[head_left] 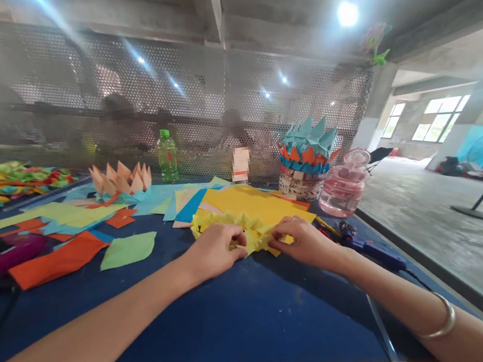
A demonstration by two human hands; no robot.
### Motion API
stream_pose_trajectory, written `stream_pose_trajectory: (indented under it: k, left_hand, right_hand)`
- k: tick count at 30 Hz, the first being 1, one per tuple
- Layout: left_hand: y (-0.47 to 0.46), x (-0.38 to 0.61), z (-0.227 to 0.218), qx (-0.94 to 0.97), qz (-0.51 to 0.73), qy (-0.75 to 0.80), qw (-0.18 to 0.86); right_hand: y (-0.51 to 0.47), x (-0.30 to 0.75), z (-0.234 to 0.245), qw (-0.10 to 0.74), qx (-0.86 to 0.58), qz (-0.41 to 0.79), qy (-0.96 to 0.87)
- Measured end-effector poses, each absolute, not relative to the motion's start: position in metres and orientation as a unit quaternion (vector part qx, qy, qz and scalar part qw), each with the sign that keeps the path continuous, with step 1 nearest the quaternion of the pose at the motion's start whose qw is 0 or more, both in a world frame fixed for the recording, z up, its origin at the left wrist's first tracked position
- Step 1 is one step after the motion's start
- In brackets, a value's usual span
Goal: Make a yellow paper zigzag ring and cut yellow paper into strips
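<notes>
Both of my hands are at a yellow folded-paper strip [253, 227] with a row of pointed folds, lying on the blue table. My left hand [220, 245] pinches its near edge, thumb against bent fingers. A short way to the right, my right hand [300, 238] also has thumb and fingers closed on the strip. The fingers hide parts of it. Behind the strip lie flat yellow paper sheets [246, 200]. To the right of my right hand rests a dark blue glue gun [375, 251] with a cord.
Orange paper [59, 259] and a green square [128, 251] lie left. Behind stand a peach paper crown [121, 180], a green bottle [167, 158], a container with folded paper [300, 182] and a pink jug [344, 185]. A purple tool [10, 259] is at far left.
</notes>
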State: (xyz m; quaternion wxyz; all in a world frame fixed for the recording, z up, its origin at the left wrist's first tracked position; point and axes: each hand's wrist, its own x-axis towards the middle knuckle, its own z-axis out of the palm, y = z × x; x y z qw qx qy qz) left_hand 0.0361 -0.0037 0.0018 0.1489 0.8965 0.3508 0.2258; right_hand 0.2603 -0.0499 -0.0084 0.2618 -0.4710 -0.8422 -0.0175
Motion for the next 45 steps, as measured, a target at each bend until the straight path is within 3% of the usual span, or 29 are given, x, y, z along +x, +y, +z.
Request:
stream_pose_trajectory:
  k: [45]
  left_hand:
    - [-0.0085, 0.0415, -0.0002, 0.879, 0.268, 0.351, 0.179]
  right_hand:
    - [-0.0499, 0.2525, -0.0102, 0.264, -0.464, -0.043, -0.845]
